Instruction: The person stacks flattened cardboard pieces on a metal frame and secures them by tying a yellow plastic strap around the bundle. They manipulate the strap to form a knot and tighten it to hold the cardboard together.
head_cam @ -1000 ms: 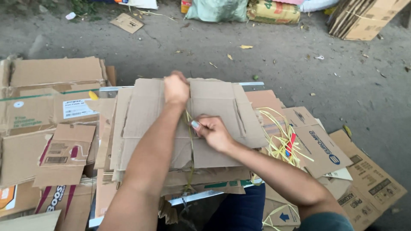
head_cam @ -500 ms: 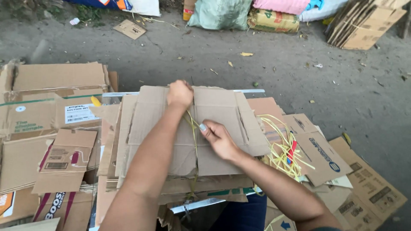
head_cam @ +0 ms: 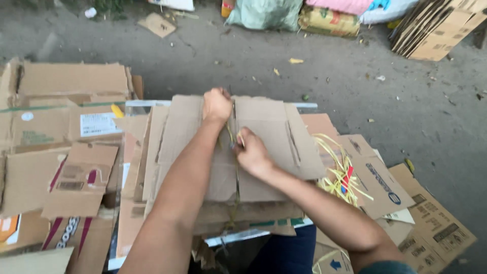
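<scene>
Head view: both hands pinch yellow strap running lengthwise over cardboard stack.

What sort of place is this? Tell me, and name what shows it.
Probably an outdoor yard where scrap cardboard is sorted and bundled. Flattened cardboard sheets lie stacked under both hands, more folded boxes and stuffed sacks line a gritty paved ground, and loose yellow strapping lies alongside.
</scene>
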